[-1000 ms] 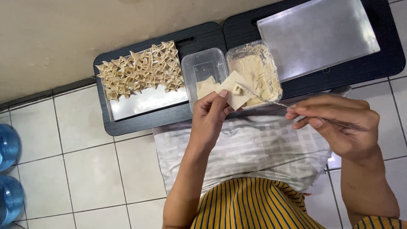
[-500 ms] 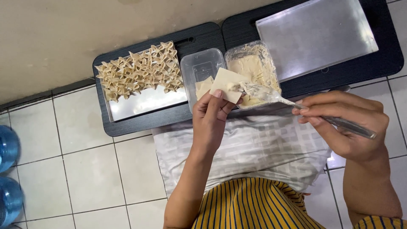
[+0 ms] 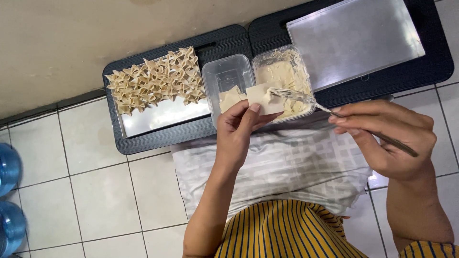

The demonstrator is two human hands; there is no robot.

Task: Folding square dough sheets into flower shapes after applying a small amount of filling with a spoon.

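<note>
My left hand [image 3: 237, 130] holds a pale square dough wrapper [image 3: 260, 97] flat on its fingertips, thumb on top. My right hand [image 3: 385, 136] grips a metal fork [image 3: 334, 111] whose tines rest on the wrapper with a dab of creamy filling. Just beyond them stands a clear tub of pale filling [image 3: 286, 79], and beside it a clear tub [image 3: 226, 81] with a few loose wrappers. To the left, a metal tray [image 3: 165, 114] carries several folded star-shaped dumplings [image 3: 155, 80].
Two black low boards [image 3: 229, 38] lie on the white tiled floor against a beige wall. A second metal tray [image 3: 351, 38] sits on the right board. A patterned grey cloth [image 3: 282, 167] covers my lap. Blue water bottles [image 3: 8, 191] stand at the far left.
My right hand has drawn back to the right and the fork's tines now lie on the wrapper. The left hand has held the wrapper nearly still.
</note>
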